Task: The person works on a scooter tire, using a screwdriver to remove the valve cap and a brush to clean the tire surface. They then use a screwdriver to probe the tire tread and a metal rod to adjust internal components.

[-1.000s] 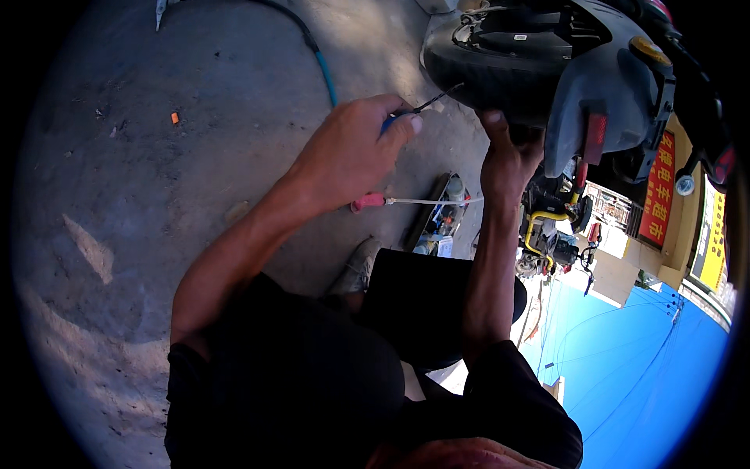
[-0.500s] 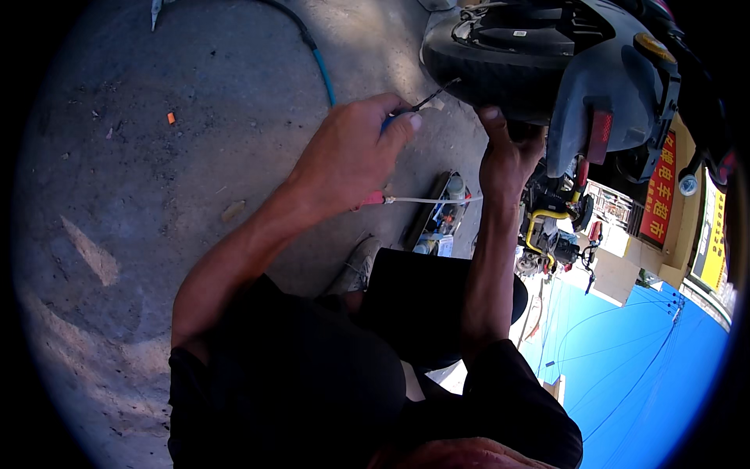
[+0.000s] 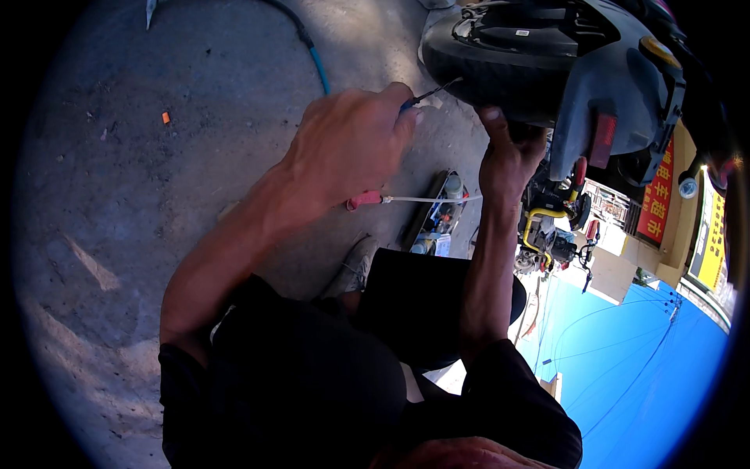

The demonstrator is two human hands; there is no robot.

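My left hand (image 3: 355,141), slightly blurred, is closed on a thin tool with a blue handle (image 3: 405,105); its dark shaft (image 3: 431,92) reaches to the tread of a black tire (image 3: 500,70) on a scooter's wheel at the top right. My right hand (image 3: 508,160) grips the underside of that tire, thumb against the tread and the other fingers partly hidden. Beside the wheel are a grey fender (image 3: 594,86) and a red reflector (image 3: 601,139).
Below my hands lie a pink-handled hose fitting (image 3: 363,199) with a pale tube and a long tray of supplies (image 3: 422,227). A blue hose (image 3: 316,59) crosses the concrete ground (image 3: 156,195). Another vehicle (image 3: 551,242) with yellow bars and shop signboards (image 3: 656,199) are at the right.
My left hand has shifted a little up and left, its wrist and forearm with it, while the shaft's tip stays at the tire. My right hand stays in place.
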